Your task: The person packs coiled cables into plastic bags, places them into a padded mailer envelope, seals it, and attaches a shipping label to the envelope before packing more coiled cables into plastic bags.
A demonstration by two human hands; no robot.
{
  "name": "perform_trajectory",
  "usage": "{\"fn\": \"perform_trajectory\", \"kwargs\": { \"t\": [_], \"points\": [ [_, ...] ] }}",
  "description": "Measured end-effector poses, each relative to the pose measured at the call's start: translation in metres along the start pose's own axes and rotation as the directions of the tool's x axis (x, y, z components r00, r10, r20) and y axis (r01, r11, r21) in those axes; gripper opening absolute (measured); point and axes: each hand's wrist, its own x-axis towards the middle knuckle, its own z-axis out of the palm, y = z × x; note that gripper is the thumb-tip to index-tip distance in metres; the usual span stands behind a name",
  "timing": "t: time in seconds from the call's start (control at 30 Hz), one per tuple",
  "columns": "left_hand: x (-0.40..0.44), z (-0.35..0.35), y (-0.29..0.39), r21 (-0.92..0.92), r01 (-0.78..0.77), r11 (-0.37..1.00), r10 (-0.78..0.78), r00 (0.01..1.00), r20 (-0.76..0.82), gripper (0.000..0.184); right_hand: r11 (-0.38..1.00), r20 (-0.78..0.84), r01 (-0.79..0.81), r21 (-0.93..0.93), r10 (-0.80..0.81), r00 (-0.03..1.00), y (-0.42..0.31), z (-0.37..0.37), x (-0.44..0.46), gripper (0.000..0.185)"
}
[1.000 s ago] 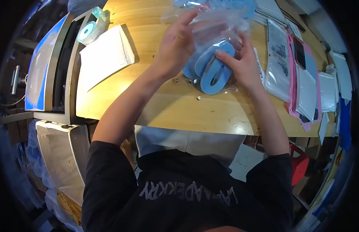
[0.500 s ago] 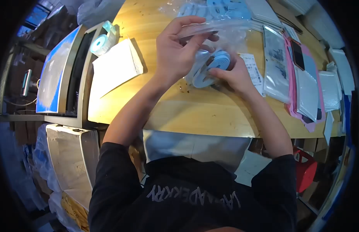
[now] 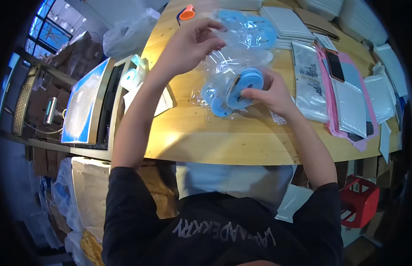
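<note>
My right hand grips a coiled light-blue strap between thumb and fingers, over the wooden table. Clear plastic film lies around that coil, and a second blue coil shows through plastic just left of it. Up and to the left is my left hand, its thumb and fingertips pinched at the top edge of the clear plastic. Beyond both hands lie more bagged blue coils. A printed label is partly hidden under my right hand.
At right, a phone rests on pink and white packets, beside a clear printed bag. White envelopes are stacked behind. A monitor, tape roll and white paper stand left. Orange-handled scissors lie at the back.
My left hand has moved up and left, and the plastic is spread lower around the coils. My right hand still holds the coil. The view has shifted, bringing the orange-handled scissors into sight.
</note>
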Motion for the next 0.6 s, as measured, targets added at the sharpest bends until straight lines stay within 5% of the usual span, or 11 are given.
{"fn": "perform_trajectory", "kwargs": {
  "t": [0.1,0.17,0.33,0.4,0.47,0.6],
  "points": [
    [0.007,0.038,-0.037,-0.175,0.247,0.953,-0.209,0.955,0.212,0.024,0.976,-0.054,0.198,-0.095,-0.204,0.978,0.003,-0.010,0.002,0.040],
    [0.005,0.077,-0.048,-0.246,0.145,0.958,-0.087,0.968,0.235,0.026,0.848,-0.100,0.438,-0.298,-0.484,0.870,0.004,-0.019,0.003,0.041],
    [0.031,0.083,-0.032,-0.458,0.346,0.819,-0.095,0.869,0.486,0.029,0.925,-0.142,0.378,0.050,-0.368,0.919,-0.014,-0.035,-0.001,0.040],
    [0.059,0.066,-0.048,0.085,0.071,0.994,-0.095,0.939,0.332,0.031,0.822,-0.228,0.365,0.436,-0.291,0.929,-0.004,-0.051,0.008,0.034],
    [0.108,0.059,-0.031,0.127,0.129,0.983,-0.172,0.883,0.437,0.035,0.711,-0.279,0.368,0.599,-0.246,0.928,0.002,-0.072,0.013,0.031],
    [0.209,0.110,-0.051,0.161,0.015,0.987,-0.040,0.987,0.155,0.026,0.562,-0.458,0.471,0.680,-0.175,0.871,0.008,-0.121,0.017,0.028]
  ]
}}
